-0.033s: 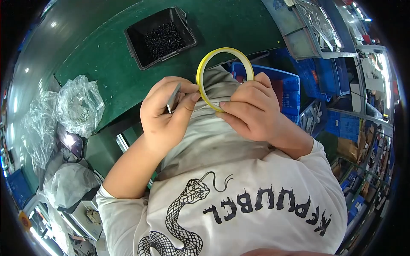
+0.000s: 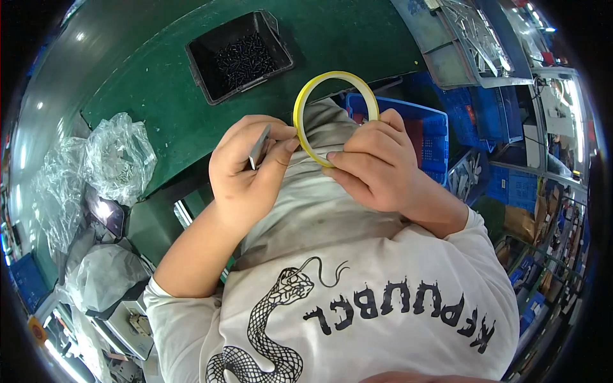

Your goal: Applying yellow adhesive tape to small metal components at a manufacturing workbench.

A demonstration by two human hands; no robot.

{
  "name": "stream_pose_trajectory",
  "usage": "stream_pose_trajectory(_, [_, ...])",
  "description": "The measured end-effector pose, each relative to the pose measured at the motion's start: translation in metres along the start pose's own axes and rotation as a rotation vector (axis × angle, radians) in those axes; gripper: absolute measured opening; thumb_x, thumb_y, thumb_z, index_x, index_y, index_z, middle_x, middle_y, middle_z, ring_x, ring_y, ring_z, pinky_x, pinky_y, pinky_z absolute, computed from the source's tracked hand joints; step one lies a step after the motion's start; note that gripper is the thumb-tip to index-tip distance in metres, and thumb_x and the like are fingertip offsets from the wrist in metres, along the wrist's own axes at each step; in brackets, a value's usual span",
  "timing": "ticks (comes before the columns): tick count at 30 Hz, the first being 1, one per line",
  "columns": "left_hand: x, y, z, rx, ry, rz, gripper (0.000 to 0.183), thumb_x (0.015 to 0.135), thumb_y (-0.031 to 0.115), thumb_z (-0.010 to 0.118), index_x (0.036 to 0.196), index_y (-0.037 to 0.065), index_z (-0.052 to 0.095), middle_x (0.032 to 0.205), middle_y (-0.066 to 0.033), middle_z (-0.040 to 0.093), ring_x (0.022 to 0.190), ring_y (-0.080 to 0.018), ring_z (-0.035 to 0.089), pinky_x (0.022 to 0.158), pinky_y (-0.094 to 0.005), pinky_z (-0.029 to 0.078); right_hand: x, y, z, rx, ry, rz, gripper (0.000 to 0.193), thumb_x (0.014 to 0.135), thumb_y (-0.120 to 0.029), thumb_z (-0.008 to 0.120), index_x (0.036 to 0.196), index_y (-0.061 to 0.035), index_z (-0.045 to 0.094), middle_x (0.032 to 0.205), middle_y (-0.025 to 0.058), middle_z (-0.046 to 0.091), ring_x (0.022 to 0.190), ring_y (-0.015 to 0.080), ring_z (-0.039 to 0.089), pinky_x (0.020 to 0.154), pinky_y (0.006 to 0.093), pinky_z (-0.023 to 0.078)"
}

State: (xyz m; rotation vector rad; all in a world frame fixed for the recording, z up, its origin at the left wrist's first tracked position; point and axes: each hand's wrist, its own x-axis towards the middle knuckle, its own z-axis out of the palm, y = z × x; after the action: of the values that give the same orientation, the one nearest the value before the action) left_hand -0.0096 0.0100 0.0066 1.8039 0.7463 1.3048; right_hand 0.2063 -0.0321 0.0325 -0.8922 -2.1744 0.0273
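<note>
Two hands on yellow tape roll [image 2: 334, 115]: right hand [image 2: 383, 166] fingers pinch rim; left hand [image 2: 246, 172] fingers closed on grey metal strip [image 2: 259, 147].
</note>
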Motion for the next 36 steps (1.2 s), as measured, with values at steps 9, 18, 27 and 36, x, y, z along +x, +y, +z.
stream_pose_trajectory(9, [-0.001, 0.001, 0.002, 0.031, 0.014, -0.017, 0.017, 0.082, -0.010, 0.067, 0.096, -0.001, 0.065, 0.092, -0.0104, 0.065, 0.073, -0.0158, 0.060, 0.064, -0.0259, 0.047, -0.002, -0.006, 0.009, 0.026, 0.035, 0.056, 0.031, 0.067, -0.010, 0.084, 0.093, -0.0072, 0.067, 0.084, 0.0020, 0.057, 0.069, 0.0193, 0.055, 0.066, 0.0358, 0.034])
stream_pose_trajectory(18, [-0.003, -0.005, 0.005, 0.022, 0.024, 0.021, 0.018, 0.084, -0.010, 0.064, 0.099, -0.002, 0.061, 0.092, -0.0124, 0.063, 0.080, -0.0239, 0.061, 0.069, -0.0308, 0.050, -0.002, -0.009, 0.013, 0.024, 0.047, 0.078, 0.031, 0.068, -0.009, 0.084, 0.093, -0.0071, 0.067, 0.082, 0.0029, 0.057, 0.066, 0.0196, 0.053, 0.065, 0.0353, 0.033])
stream_pose_trajectory(27, [-0.002, 0.000, 0.002, 0.009, -0.029, -0.116, 0.018, 0.084, -0.010, 0.066, 0.100, -0.002, 0.062, 0.095, -0.0114, 0.066, 0.071, -0.0130, 0.059, 0.059, -0.0241, 0.048, -0.004, -0.006, 0.008, 0.009, 0.052, 0.082, 0.031, 0.067, -0.010, 0.085, 0.092, -0.0076, 0.067, 0.081, 0.0028, 0.058, 0.067, 0.0197, 0.054, 0.066, 0.0348, 0.035])
stream_pose_trajectory(36, [0.004, -0.001, -0.001, 0.225, -0.030, -0.029, 0.019, 0.077, -0.008, 0.074, 0.094, -0.001, 0.069, 0.090, -0.0107, 0.070, 0.069, -0.0099, 0.062, 0.056, -0.0215, 0.050, -0.001, -0.002, 0.001, -0.086, -0.035, 0.052, 0.032, 0.066, -0.012, 0.085, 0.094, -0.0084, 0.069, 0.083, 0.0008, 0.058, 0.072, 0.0190, 0.056, 0.068, 0.0355, 0.035])
